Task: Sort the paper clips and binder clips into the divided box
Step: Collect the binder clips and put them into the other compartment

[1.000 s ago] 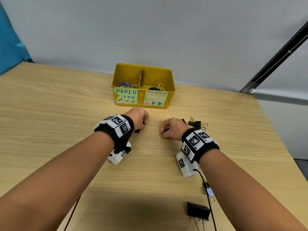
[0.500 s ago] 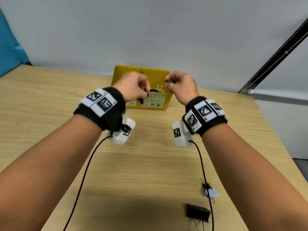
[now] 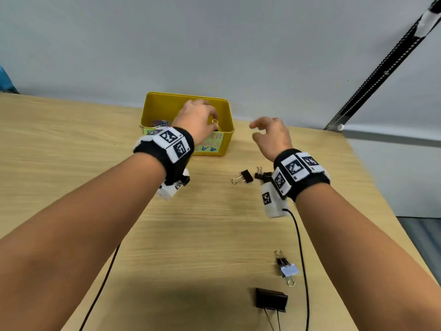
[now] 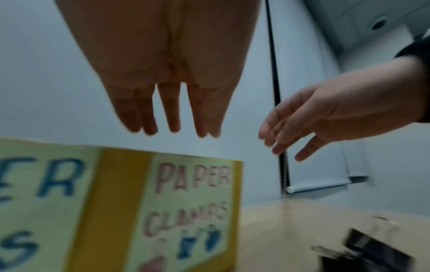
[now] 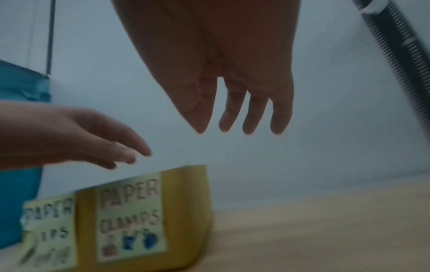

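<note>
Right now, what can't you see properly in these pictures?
- Inside of the yellow box: head view, the left hand covers its right compartment; both wrist views look from too low.
- PAPER CLAMPS label: head view, the left wristband hides part.
- Binder clip beside the right hand: head view, the wrist camera hides part.
- Nearest big clip: its handles run off the bottom edge.

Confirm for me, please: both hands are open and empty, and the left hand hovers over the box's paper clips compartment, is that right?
Not quite. In the head view the left hand hovers over the box's right compartment, labelled paper clamps, not the paper clips one. Both wrist views show it and the right hand open and empty, as you said.
</note>
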`<state>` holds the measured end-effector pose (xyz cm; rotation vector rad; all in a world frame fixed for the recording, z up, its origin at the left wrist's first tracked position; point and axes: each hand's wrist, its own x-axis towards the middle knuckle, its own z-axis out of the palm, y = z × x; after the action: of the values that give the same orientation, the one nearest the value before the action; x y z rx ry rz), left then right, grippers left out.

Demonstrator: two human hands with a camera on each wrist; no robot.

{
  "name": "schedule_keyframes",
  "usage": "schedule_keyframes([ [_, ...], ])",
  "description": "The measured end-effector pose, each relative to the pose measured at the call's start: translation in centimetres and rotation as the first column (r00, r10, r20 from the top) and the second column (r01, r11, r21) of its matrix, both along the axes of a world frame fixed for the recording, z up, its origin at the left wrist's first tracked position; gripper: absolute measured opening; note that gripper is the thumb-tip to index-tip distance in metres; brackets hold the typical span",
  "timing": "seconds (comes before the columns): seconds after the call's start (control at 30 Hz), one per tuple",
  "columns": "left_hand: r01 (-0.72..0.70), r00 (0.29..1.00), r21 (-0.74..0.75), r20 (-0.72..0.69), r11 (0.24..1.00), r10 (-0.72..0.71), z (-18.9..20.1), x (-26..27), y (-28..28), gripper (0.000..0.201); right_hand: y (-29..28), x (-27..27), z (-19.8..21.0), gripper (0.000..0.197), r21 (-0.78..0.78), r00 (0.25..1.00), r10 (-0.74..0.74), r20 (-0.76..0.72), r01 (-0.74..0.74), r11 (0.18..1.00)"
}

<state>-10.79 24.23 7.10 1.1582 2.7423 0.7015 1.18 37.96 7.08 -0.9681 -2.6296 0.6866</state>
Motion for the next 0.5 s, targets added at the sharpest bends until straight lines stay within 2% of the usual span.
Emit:
schedule_keyframes([
  [0.03,0.063,0.998,0.04,-0.013,0.997,-0.062,-0.2,1.4,0.4,0.03,0.6,1.5,-0.2,0.033,-0.025,0.99,0.034,0.135,-0.031,0.999],
  [0.07,0.147,0.989,0.048,0.0,0.988,-0.147,-0.5,2.6,0.8,0.031,1.0,2.9,-0.5,0.04,-0.068,0.946,0.089,0.31,-0.072,0.995],
  [0.13,0.319,0.943,-0.027,0.106,0.947,-0.315,-1.6,5.3,2.1,0.043,1.5,5.9,-1.4,0.072,-0.156,0.765,0.184,0.617,-0.11,0.982],
  [0.17,0.386,0.916,-0.103,0.164,0.917,-0.367,-2.3,6.4,2.9,0.056,1.5,7.2,-1.9,0.087,-0.181,0.688,0.196,0.699,-0.095,0.979],
  [0.2,0.43,0.897,-0.199,0.203,0.88,-0.393,-2.9,7.4,3.8,0.07,1.4,8.5,-2.3,0.098,-0.195,0.65,0.193,0.735,-0.07,0.978],
  [0.27,0.438,0.898,-0.396,0.229,0.807,-0.375,-4.3,8.6,4.9,0.092,0.9,10.4,-3.2,0.106,-0.209,0.661,0.184,0.727,-0.043,0.977],
  [0.33,0.408,0.913,-0.466,0.222,0.785,-0.343,-5.5,9.3,5.7,0.099,-0.2,11.5,-4.1,0.102,-0.2,0.715,0.177,0.677,-0.053,0.978],
  [0.4,0.397,0.918,-0.457,0.208,0.796,-0.338,-6.2,10.4,6.4,0.097,-1.4,12.5,-4.9,0.089,-0.182,0.759,0.158,0.632,-0.054,0.982],
  [0.5,0.414,0.909,-0.519,0.191,0.748,-0.371,-6.4,11.9,7.5,0.082,-2.0,13.7,-5.8,0.064,-0.163,0.807,0.111,0.58,-0.019,0.987],
])
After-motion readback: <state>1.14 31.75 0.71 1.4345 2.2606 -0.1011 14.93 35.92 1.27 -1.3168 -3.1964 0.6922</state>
